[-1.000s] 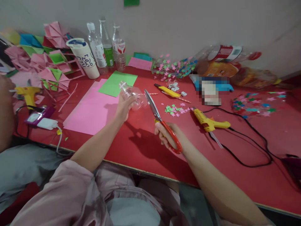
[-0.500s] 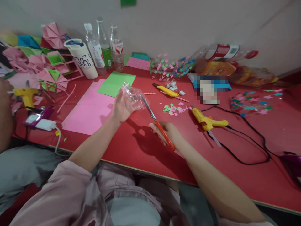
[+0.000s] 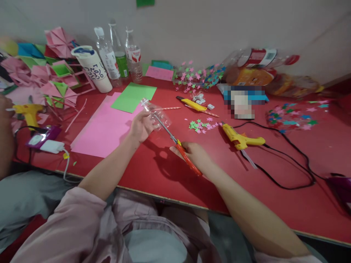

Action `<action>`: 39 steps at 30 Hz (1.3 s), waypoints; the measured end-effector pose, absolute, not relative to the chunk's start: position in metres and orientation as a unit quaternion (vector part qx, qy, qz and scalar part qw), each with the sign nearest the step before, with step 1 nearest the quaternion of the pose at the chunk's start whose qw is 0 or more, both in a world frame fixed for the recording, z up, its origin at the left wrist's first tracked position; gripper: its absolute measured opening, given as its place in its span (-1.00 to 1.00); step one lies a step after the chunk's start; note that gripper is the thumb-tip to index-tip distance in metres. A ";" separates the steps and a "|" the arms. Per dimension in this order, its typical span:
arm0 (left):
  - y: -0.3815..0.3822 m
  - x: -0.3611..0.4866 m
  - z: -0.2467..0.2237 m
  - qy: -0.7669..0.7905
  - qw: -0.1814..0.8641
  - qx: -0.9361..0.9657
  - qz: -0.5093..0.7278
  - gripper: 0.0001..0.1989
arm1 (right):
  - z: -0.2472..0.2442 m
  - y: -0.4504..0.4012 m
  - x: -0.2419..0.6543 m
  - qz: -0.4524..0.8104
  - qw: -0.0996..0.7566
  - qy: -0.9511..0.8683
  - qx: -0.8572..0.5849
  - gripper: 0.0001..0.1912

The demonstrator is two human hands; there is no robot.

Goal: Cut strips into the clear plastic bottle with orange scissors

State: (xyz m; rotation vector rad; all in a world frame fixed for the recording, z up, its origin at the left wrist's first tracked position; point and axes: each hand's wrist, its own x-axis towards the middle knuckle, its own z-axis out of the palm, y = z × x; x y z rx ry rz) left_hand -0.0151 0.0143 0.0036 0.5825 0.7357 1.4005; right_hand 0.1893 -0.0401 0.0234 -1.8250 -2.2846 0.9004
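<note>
My left hand is closed around the side of a clear plastic bottle top, its neck tilted up and away to the left. In my right hand is a pair of scissors with red handles. Their blades reach up to the left and lie against the plastic near my left fingers; whether the edge is between them I cannot tell. Beneath the left hand lie pink paper and green paper. Small green and pink paper stars are piled beyond the right hand.
A yellow glue gun with a black cord lies to the right. Behind are a yellow cutter, bottles, a white tumbler and star-covered clear plastic. Another person's arm is at the left edge, near a second glue gun.
The scissor blades have moved left and lower across the bottle top, closer to my left fingers. My right hand has shifted slightly left. The whole view has shifted a little.
</note>
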 end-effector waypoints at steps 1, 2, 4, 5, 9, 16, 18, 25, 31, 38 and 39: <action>0.015 -0.016 0.003 0.326 0.667 0.254 0.620 -0.62 | 0.024 -0.040 0.189 0.294 0.045 -0.746 -0.596 -0.34; 0.015 -0.016 0.003 0.329 0.667 0.252 0.619 -0.60 | 0.025 -0.040 0.189 0.295 0.051 -0.747 -0.594 -0.33; 0.015 -0.017 0.003 0.337 0.661 0.255 0.620 -0.59 | 0.025 -0.041 0.189 0.304 0.065 -0.745 -0.590 -0.30; 0.015 -0.018 0.003 0.340 0.658 0.257 0.621 -0.59 | 0.026 -0.041 0.189 0.315 0.075 -0.741 -0.588 -0.29; 0.014 -0.019 0.007 0.337 0.654 0.249 0.630 -0.64 | 0.027 -0.043 0.191 0.397 0.114 -0.702 -0.580 -0.29; 0.015 -0.020 0.010 0.334 0.638 0.232 0.654 -0.74 | 0.029 -0.040 0.196 0.451 0.139 -0.666 -0.577 -0.34; 0.016 -0.021 0.009 0.337 0.634 0.228 0.657 -0.71 | 0.029 -0.039 0.198 0.455 0.140 -0.666 -0.574 -0.35; 0.016 -0.024 0.013 0.337 0.624 0.222 0.669 -0.66 | 0.027 -0.031 0.208 0.419 0.116 -0.710 -0.554 -0.35; 0.018 -0.028 0.010 0.333 0.621 0.217 0.676 -0.71 | 0.033 -0.032 0.209 0.424 0.094 -0.704 -0.562 -0.33; 0.023 -0.029 0.008 0.366 0.580 0.194 0.702 -0.84 | 0.045 -0.037 0.211 0.427 0.089 -0.715 -0.546 -0.29; 0.023 -0.029 0.008 0.377 0.573 0.191 0.702 -0.85 | 0.045 -0.038 0.210 0.432 0.086 -0.716 -0.541 -0.29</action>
